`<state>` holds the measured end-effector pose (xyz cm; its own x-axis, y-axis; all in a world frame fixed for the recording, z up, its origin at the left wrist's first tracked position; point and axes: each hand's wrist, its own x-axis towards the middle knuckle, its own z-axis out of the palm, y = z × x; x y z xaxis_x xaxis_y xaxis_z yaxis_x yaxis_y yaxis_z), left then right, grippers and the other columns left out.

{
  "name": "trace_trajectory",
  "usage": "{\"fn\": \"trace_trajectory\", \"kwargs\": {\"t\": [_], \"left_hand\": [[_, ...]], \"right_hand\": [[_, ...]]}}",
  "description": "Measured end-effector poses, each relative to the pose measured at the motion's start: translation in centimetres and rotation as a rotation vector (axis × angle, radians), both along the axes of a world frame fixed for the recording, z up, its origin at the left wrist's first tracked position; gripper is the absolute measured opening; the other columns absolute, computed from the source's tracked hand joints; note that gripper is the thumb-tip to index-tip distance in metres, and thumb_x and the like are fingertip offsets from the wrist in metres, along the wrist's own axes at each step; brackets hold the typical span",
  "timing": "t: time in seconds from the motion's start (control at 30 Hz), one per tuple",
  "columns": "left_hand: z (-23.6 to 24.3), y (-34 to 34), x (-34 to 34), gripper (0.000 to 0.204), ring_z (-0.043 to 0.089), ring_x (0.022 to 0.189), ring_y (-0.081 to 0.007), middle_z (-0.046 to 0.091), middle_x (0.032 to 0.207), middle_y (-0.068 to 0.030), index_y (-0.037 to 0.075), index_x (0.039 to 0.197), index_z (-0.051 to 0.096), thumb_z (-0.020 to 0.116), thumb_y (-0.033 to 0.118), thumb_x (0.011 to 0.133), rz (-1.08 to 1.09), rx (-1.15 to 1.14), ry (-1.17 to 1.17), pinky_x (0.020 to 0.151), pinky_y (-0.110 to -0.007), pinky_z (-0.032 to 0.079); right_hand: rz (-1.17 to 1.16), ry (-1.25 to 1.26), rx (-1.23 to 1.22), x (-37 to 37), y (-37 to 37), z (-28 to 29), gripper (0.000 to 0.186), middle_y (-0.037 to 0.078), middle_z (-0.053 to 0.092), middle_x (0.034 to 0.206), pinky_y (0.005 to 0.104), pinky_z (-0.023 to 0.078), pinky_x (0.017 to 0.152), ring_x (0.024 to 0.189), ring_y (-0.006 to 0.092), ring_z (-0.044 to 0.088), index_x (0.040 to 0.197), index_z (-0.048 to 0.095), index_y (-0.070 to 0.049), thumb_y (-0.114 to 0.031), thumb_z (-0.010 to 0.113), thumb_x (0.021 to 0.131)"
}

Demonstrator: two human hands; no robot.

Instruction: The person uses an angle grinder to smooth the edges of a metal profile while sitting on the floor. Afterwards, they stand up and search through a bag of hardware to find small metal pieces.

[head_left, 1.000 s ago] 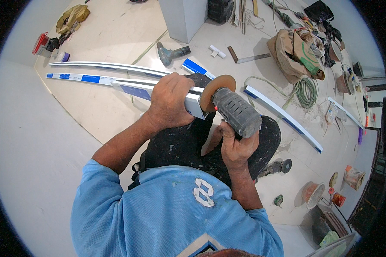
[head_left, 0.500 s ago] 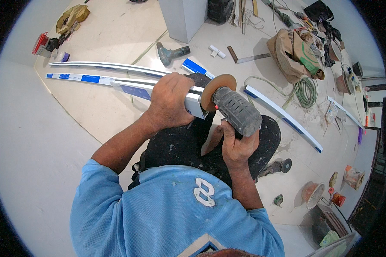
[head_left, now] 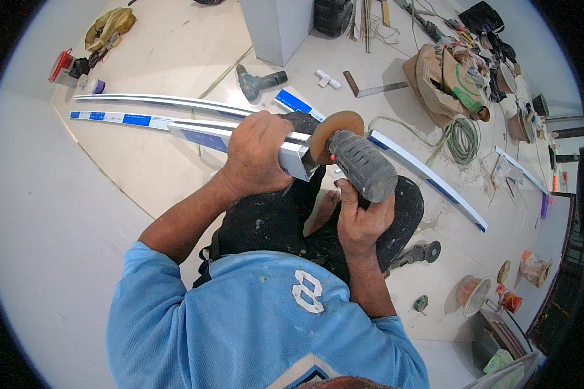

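Two long white strips with blue labels lie on the floor at the left, running toward the person. The left hand clamps down over the cut end of a white channel resting across the dark-trousered knee. Just right of it, the orange disc of a grey grinder touches the channel's end. The right hand grips the grinder's body from below. A coiled green cable lies farther right
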<state>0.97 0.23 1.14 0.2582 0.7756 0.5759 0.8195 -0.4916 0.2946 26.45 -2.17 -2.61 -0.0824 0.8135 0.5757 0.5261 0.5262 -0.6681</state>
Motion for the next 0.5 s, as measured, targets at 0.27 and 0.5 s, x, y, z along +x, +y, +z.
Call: {"fn": "trace_trajectory", "kwargs": {"t": [0.27,0.5], "left_hand": [[-0.46,-0.11,-0.16,0.065,0.065,0.086,-0.0297,0.065,0.096,-0.0132,0.002,0.108,0.066,0.099,0.021,0.055,0.013,-0.024,0.010,0.075,-0.044,0.052],[-0.26,-0.12,-0.14,0.066,0.067,0.088,-0.0297,0.066,0.097,-0.0140,0.002,0.109,0.066,0.100,0.022,0.056,0.003,-0.021,0.015,0.076,-0.044,0.053]], "right_hand": [[0.037,0.015,-0.021,-0.11,-0.12,0.63,0.058,0.023,0.071,0.114,0.0494,0.059,0.086,0.101,0.0395,0.074,0.128,0.061,0.005,-0.031,0.091,0.093],[0.054,0.041,-0.007,-0.13,-0.08,0.22,0.057,0.023,0.071,0.116,0.0501,0.059,0.087,0.102,0.0388,0.074,0.128,0.061,0.004,-0.032,0.090,0.094]]}}
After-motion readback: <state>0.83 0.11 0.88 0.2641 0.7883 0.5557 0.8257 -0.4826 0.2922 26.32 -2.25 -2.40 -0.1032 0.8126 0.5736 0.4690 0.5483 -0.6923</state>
